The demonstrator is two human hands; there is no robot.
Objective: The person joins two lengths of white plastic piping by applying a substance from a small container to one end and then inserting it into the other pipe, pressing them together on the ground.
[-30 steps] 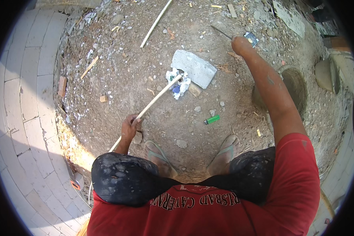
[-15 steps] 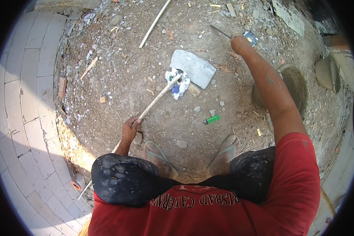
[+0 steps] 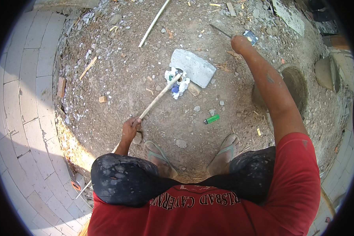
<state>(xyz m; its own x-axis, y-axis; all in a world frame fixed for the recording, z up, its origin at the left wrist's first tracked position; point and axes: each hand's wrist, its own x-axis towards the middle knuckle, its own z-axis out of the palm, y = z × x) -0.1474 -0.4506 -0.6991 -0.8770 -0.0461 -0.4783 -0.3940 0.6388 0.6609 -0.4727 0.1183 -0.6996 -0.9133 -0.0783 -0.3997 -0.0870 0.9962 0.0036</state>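
Observation:
My left hand (image 3: 130, 129) is closed round a long pale pole (image 3: 157, 100), which slants from beside my left knee up to the middle of the ground. The pole's far end rests over a crumpled white wrapping (image 3: 178, 91) with blue and green bits in it. Against that wrapping lies a grey concrete block (image 3: 192, 67), with a short piece of wood (image 3: 194, 89) at its near edge. Reaching far forward on the right, my right hand (image 3: 241, 44) grips a thin dark rod (image 3: 220, 31) pointing up and left. A small dark packet (image 3: 251, 38) lies just beside that hand.
A green lighter (image 3: 211, 119) lies on the dirt ahead of my feet. Under my right forearm stands a round muddy bucket (image 3: 294, 88), with another container (image 3: 327, 74) beyond it. A second pale pole (image 3: 154, 24) lies farther off. Paving (image 3: 29, 98) borders the left side.
Both hands, the pole and the rod stay almost exactly where they were. At the far upper right, a dark shape at the edge has shifted slightly.

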